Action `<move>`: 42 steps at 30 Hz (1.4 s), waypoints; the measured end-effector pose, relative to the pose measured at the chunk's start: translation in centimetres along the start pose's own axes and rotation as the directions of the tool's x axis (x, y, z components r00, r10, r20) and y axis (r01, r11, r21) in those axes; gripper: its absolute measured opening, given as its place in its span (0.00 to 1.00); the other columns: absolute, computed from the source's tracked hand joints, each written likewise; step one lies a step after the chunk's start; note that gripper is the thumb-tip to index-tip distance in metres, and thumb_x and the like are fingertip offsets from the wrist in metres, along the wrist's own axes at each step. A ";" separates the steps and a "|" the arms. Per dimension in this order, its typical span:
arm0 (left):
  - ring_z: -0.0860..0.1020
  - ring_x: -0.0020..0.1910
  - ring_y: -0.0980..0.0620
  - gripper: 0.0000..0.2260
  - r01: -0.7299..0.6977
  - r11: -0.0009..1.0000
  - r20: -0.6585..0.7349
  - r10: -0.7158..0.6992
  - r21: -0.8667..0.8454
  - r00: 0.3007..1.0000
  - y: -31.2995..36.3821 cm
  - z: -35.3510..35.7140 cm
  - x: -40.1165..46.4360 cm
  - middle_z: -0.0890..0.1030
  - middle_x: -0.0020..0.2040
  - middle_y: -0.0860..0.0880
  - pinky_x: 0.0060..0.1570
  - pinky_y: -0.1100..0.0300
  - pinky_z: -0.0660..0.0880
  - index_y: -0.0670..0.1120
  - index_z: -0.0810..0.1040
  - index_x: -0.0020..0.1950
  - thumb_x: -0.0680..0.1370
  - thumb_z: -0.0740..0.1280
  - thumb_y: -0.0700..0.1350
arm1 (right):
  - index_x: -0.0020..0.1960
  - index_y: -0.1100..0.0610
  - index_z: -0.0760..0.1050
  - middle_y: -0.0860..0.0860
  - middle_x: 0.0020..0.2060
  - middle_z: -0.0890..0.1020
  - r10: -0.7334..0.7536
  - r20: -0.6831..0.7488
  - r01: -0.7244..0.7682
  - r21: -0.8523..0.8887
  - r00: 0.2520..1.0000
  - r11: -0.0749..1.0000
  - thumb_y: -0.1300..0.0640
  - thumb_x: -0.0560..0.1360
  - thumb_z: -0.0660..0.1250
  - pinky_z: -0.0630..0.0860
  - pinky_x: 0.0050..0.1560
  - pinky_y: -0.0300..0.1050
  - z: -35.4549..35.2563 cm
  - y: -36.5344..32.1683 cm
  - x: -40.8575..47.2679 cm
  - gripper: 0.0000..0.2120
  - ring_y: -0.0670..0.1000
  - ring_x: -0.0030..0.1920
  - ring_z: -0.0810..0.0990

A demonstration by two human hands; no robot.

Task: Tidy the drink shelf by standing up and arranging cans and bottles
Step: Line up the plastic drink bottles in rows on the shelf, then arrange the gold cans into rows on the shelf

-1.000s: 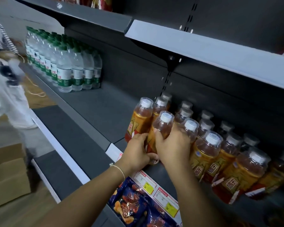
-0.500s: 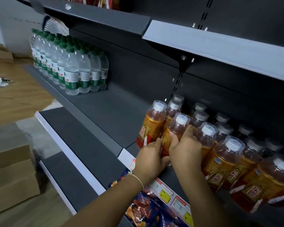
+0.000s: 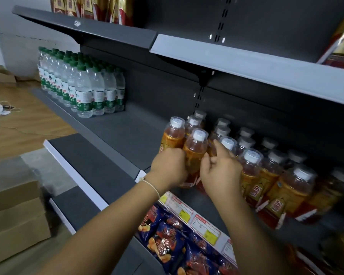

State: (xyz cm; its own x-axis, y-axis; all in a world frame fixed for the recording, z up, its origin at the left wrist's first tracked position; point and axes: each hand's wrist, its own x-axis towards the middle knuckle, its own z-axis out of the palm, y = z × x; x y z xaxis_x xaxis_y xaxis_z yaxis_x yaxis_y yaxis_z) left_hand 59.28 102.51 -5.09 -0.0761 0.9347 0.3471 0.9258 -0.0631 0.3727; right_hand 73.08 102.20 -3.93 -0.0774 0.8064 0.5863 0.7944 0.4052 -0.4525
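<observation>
Far left on the drink shelf (image 3: 127, 132): block of green-capped water bottles (image 3: 83, 90), all upright, well apart from the hands. Bare shelf between them and the tea.

Centre: left hand (image 3: 170, 167) curled round the lower body of the front-left tea bottle (image 3: 173, 135). Right hand (image 3: 220, 171) just beside it, fingers half-curled round the next front tea bottle (image 3: 196, 149), index finger raised toward the neighbour's cap. Both bottles upright at the left end of the row, near the shelf's front edge, touching each other.

Handling, my read: full PET, moderately heavy, thin walls give under squeeze, shrink label slick. Take hold low on the labelled body, not the cap; slide rather than lift.

Right: rest of the tea bottles (image 3: 286, 187) packed in rows, upright. Far right edge too blurred to tell.
</observation>
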 end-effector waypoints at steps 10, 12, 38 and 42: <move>0.80 0.46 0.39 0.09 -0.228 0.972 -0.209 0.210 -0.066 0.955 12.0 -1.0 -3.8 0.83 0.44 0.42 0.39 0.52 0.75 0.44 0.81 0.47 0.75 0.63 0.47 | 0.58 0.60 0.83 0.59 0.43 0.85 -0.025 -0.154 0.037 0.074 0.988 0.997 0.64 0.72 0.72 0.77 0.51 0.46 -12.0 7.4 -5.2 0.14 0.60 0.45 0.84; 0.80 0.48 0.38 0.09 -0.311 0.941 -0.222 0.278 -0.131 0.935 15.7 -0.3 -5.1 0.84 0.46 0.41 0.43 0.50 0.77 0.45 0.81 0.50 0.75 0.64 0.45 | 0.60 0.58 0.82 0.57 0.47 0.85 0.008 -0.160 -0.001 0.044 0.987 0.999 0.62 0.74 0.70 0.80 0.51 0.46 -15.3 9.9 -6.8 0.15 0.58 0.44 0.85; 0.72 0.65 0.47 0.25 -0.664 0.521 0.014 0.792 -0.537 0.610 53.8 13.2 -21.0 0.71 0.69 0.47 0.61 0.59 0.67 0.51 0.64 0.75 0.79 0.64 0.46 | 0.66 0.55 0.77 0.52 0.54 0.84 0.430 -0.352 -0.532 -0.283 0.831 0.798 0.57 0.80 0.63 0.81 0.51 0.47 -45.6 31.8 -29.7 0.15 0.53 0.54 0.83; 0.72 0.65 0.50 0.24 -0.658 0.445 0.020 0.837 -0.608 0.547 56.9 14.3 -21.3 0.71 0.68 0.49 0.59 0.60 0.69 0.52 0.63 0.75 0.79 0.64 0.45 | 0.60 0.57 0.80 0.53 0.48 0.85 0.421 -0.429 -0.565 -0.297 0.799 0.770 0.61 0.78 0.66 0.72 0.37 0.37 -47.1 32.8 -30.2 0.12 0.54 0.46 0.83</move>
State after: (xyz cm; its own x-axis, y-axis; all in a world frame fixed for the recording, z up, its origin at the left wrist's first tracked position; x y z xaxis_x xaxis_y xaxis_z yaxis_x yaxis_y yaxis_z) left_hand 118.82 83.99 -3.58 0.7404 0.4658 0.4847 0.2368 -0.8555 0.4605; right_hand 129.89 70.84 -4.82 0.5309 0.6303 0.5664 0.8342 -0.2710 -0.4803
